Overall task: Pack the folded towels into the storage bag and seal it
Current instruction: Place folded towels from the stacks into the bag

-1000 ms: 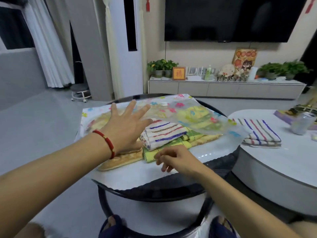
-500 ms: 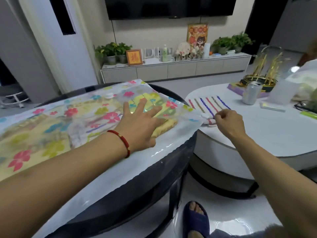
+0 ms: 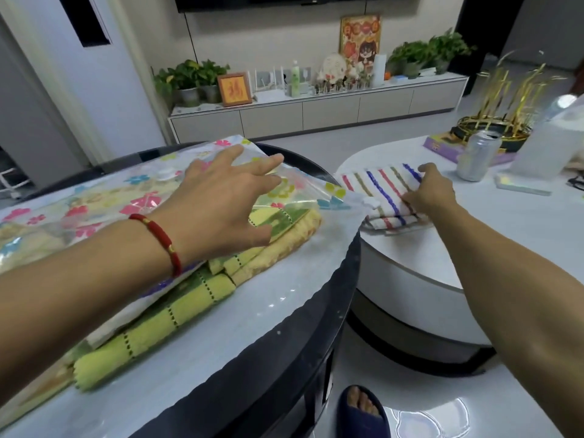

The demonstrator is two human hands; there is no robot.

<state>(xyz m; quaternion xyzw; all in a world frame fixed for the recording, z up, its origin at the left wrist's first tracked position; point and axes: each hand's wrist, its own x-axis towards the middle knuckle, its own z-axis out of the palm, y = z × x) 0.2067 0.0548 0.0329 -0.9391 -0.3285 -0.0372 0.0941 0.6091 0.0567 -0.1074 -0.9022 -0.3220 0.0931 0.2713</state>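
A clear storage bag [image 3: 104, 197] printed with coloured flowers lies on the round dark-rimmed table [image 3: 284, 336]. Folded yellow and green towels [image 3: 177, 314] stick out of its open near side. My left hand [image 3: 221, 197], with a red bracelet at the wrist, holds the bag's top flap lifted, fingers spread over it. A folded white towel with coloured stripes [image 3: 382, 191] lies on the white table [image 3: 505, 235] to the right. My right hand [image 3: 429, 191] rests on that striped towel, fingers curled over its far edge.
On the white table stand a silver can [image 3: 478, 156], a purple book [image 3: 442, 147], a gold ornament [image 3: 496, 128] and a white container [image 3: 550, 143]. A gap separates the two tables. My foot in a blue slipper [image 3: 360, 409] is on the floor below.
My right hand has settled onto the striped towel and curled over it. My left hand has slid up to the bag's flap and raised it, uncovering the yellow and green towels.
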